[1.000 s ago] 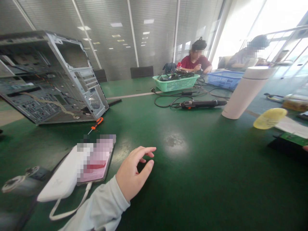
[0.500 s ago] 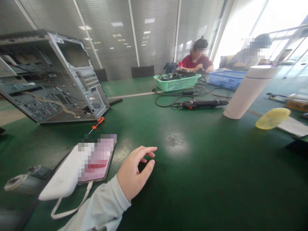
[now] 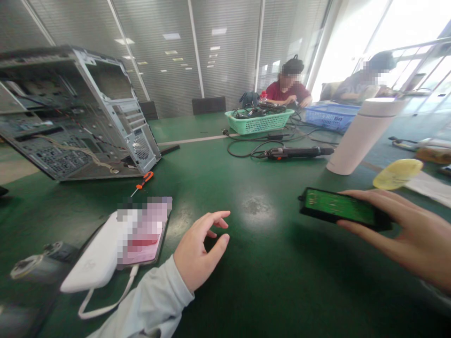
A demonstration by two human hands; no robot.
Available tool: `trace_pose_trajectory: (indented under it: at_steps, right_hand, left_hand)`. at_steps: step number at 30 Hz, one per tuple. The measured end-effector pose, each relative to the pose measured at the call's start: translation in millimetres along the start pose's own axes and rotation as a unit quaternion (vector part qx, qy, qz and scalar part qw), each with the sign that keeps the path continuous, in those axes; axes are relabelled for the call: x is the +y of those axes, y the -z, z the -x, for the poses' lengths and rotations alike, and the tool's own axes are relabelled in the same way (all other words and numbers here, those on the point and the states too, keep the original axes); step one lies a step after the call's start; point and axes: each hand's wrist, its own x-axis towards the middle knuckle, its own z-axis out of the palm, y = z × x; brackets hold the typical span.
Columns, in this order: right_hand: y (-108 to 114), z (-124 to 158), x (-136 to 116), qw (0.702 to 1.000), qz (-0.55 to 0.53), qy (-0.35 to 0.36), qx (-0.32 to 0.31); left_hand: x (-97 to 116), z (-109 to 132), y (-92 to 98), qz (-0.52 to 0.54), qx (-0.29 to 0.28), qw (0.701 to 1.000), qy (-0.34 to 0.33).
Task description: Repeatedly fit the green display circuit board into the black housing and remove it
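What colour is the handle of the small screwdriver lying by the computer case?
Orange, seen in the head view: the screwdriver lies on the green table just in front of the case.

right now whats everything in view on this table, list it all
computer case: 1, grey, open, far left
screwdriver: 1, orange handle, by the case
power bank: 1, white, near left
phone: 1, pinkish, on the power bank
baskets: teal, blue, far side
electric screwdriver: 1, black, centre
flask: 1, white, right
table: green
people: 2, seated far side
left hand: on table, empty
right hand: holds green circuit board
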Motion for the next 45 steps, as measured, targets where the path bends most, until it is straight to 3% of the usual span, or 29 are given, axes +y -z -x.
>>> trace_pose_trajectory:
  at_steps: [3,6,8,12,17,20,22,23,26,28,29,30,32,36,40,42,45]
  right_hand:
    - [-15.8,-21.3,-55.6,0.992,-0.072,0.092,-0.053]
    - [-29.1,-34.7,-99.5,0.979,-0.151,0.095,-0.097]
    - [-38.1,-37.3,-117.4,0.971,-0.202,0.086,-0.093]
    - [-52.1,-33.4,-128.6,0.960,-0.266,0.055,-0.073]
    - [-53.7,-32.2,-121.5,0.948,-0.287,0.076,-0.112]
    - [-51.7,-36.3,-120.2,0.921,-0.352,0.031,-0.164]
    - [-52.1,-38.7,-121.5,0.858,-0.448,-0.037,-0.248]
    - [-53.1,-39.2,-122.3,0.808,-0.503,-0.082,-0.296]
    - [-59.2,-37.5,-123.5,0.606,-0.617,-0.214,-0.454]
    - [-64.4,-35.0,-122.6,0.472,-0.651,-0.249,-0.540]
    - [-66.6,-33.9,-121.8,0.420,-0.663,-0.246,-0.568]
    - [-68.2,-33.3,-121.1,0.382,-0.676,-0.244,-0.581]
    - [-69.0,-33.7,-120.5,0.348,-0.700,-0.248,-0.572]
    - [-62.0,-39.7,-124.2,0.347,-0.716,-0.302,-0.525]
    - [-54.6,-44.1,-131.3,0.387,-0.726,-0.374,-0.428]
    - [-54.8,-43.6,-133.0,0.436,-0.716,-0.389,-0.381]
    - [-60.3,-40.2,-130.4,0.560,-0.695,-0.323,-0.314]
  left_hand:
    - [-0.5,1.7,-0.7,0.022,-0.002,1.000,0.012]
    - [-0.7,2.2,-0.8,0.039,-0.011,0.999,0.013]
    - [-1.1,1.2,-0.4,0.048,-0.010,0.999,0.019]
    - [-2.4,-1.9,0.3,0.064,-0.003,0.997,0.044]
    - [-4.2,-1.6,0.3,0.035,-0.011,0.999,0.028]
    - [-4.4,-0.7,1.8,0.016,-0.032,0.999,0.014]
    - [-3.2,-0.2,3.4,0.018,-0.049,0.998,0.015]
    - [-2.2,0.1,4.2,0.024,-0.057,0.998,0.017]
    - [1.7,1.6,6.1,0.044,-0.057,0.997,0.023]
    - [3.5,2.5,6.6,0.056,-0.049,0.997,0.027]
    - [3.9,2.7,6.7,0.062,-0.047,0.997,0.030]
    - [3.9,2.6,6.6,0.067,-0.047,0.996,0.033]
    - [2.8,1.9,6.1,0.074,-0.043,0.996,0.034]
    - [-1.6,-0.2,5.1,0.074,-0.036,0.996,0.033]
    - [-5.3,0.1,3.5,0.082,-0.051,0.995,0.038]
    - [-6.3,0.6,2.0,0.092,-0.045,0.994,0.037]
    - [-7.6,0.2,0.0,0.101,-0.004,0.994,0.039]
